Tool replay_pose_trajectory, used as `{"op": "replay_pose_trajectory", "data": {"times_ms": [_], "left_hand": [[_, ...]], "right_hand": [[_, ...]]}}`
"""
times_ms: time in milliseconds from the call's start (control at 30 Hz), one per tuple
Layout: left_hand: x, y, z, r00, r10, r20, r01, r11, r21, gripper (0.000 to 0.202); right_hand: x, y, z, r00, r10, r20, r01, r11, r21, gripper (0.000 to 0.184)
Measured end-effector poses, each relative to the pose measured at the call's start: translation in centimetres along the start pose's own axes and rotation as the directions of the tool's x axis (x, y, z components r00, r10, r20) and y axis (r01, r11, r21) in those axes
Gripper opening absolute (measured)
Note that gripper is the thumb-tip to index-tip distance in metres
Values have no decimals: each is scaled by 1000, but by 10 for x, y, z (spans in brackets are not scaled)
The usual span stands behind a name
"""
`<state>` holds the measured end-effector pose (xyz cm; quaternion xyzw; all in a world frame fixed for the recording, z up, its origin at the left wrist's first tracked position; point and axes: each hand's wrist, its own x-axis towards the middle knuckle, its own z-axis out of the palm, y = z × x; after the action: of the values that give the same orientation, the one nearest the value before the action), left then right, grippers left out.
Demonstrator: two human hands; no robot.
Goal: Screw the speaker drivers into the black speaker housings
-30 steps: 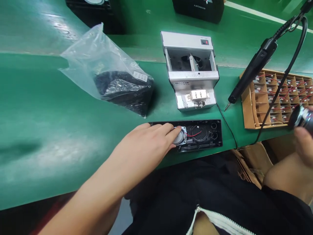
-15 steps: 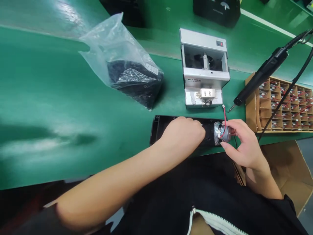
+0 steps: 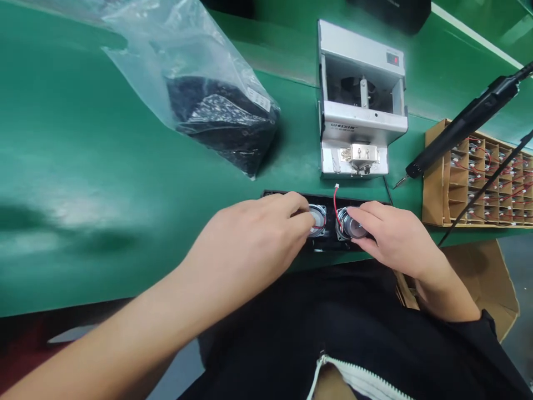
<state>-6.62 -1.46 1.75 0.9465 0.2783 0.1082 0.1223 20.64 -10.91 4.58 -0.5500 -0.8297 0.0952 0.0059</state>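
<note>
A long black plastic housing (image 3: 328, 243) lies on the green table, partly covered by both hands. Over its middle sits a round speaker (image 3: 318, 220) with a red wire, and my left hand (image 3: 258, 233) closes its fingers on that speaker's left side. Just to the right, my right hand (image 3: 393, 236) grips a second speaker (image 3: 345, 223) by its round magnet, thumb below and fingers above. This speaker looks slightly tilted, and its red wire with a white plug (image 3: 336, 191) sticks up past the housing's far edge.
Behind the housing stands a silver screw feeder (image 3: 362, 125). A black electric screwdriver (image 3: 458, 125) hangs at the right, above a divided cardboard box (image 3: 435, 166) of speakers with red wires. A clear plastic bag (image 3: 220, 111) of black parts lies at the left.
My right hand has carried its speaker leftward over the housing. A second speaker now shows at my left hand, which has turned from a fist-like pose to gripping it. The view has shifted slightly.
</note>
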Motion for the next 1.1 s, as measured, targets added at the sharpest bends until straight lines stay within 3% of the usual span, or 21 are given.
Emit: {"op": "replay_pose_trajectory", "data": {"times_ms": [133, 300, 567, 800, 1100], "left_hand": [[-2, -1, 6, 997, 78, -26, -78, 997, 26, 39], [-6, -2, 6, 995, 92, -31, -93, 995, -37, 31], [-7, -8, 3, 993, 109, 48, -108, 994, -31, 42], [-14, -16, 10, 987, 153, -53, -156, 986, -60, 41], [-15, -19, 8, 994, 85, 69, -78, 992, -96, 38]], "right_hand": [[9, -3, 3, 994, 9, 112, 2, 995, -99, 54], [9, -8, 3, 985, 25, 173, -3, 992, -126, 65], [2, -12, 2, 994, -14, 105, 25, 995, -96, 46], [5, -9, -1, 994, -39, 99, 50, 993, -109, 46], [5, -7, 0, 993, -53, 108, 63, 994, -89, 46]]}}
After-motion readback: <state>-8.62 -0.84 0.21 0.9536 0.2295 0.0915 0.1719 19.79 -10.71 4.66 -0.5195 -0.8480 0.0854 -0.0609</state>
